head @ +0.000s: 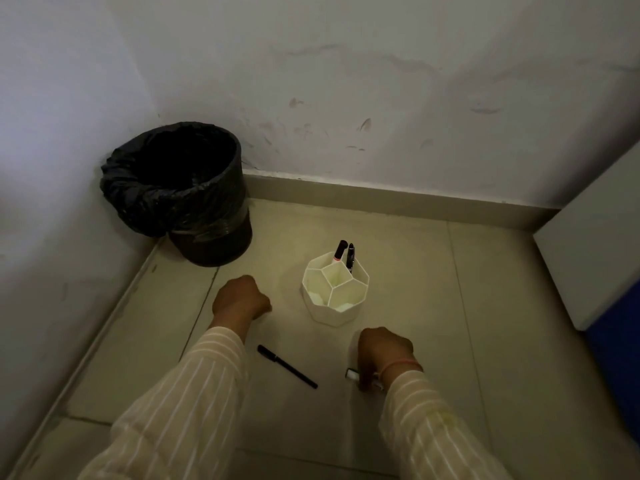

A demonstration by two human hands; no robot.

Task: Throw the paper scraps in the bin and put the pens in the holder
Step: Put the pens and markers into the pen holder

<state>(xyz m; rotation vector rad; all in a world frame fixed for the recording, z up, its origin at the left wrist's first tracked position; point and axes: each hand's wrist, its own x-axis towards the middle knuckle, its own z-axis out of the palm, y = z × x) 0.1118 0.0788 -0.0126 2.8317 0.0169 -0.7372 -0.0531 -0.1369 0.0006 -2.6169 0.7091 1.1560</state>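
Observation:
A black bin (204, 216) lined with a black bag stands in the floor corner at the back left. A white holder (335, 308) with several compartments sits on the floor and has two pens (346, 255) standing in its far side. One black pen (286, 366) lies flat on the tiles between my arms. My left hand (239, 297) is curled into a fist on the floor left of the holder; whether anything is inside it is hidden. My right hand (384, 351) is down on the floor, fingers closed around a small white-tipped marker (352, 374).
Walls meet in the corner behind the bin, with a skirting board (381, 195) along the floor. A white and blue piece of furniture (595, 271) juts in at the right. Tiled floor stretches around the holder.

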